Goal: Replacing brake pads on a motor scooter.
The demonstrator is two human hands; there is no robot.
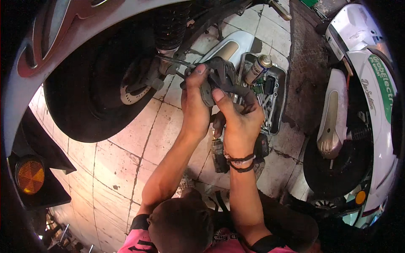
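Note:
Both my hands are raised over the tiled floor, around a dark, grimy part that looks like a brake caliper [223, 68]. My left hand [196, 107] grips its left side, the thumb laid along the near face. From the right, my right hand [242, 121] pinches its lower edge between thumb and bent fingers. A flat, pad-like piece [207, 95] shows between the two thumbs; whether it is separate I cannot tell. Left of my hands is a scooter wheel's black tyre [79, 126], with a drilled brake disc [128, 95] at its hub. A dark hose [175, 60] runs from the fork towards the caliper.
A metal tray [282, 104] holds a spray can [258, 71] and several wrenches [268, 109]. Beyond my hands lies a white scooter cover [243, 41]. A dark cylindrical tool [218, 155] lies by my right wrist. Another scooter [376, 126] stands at the right.

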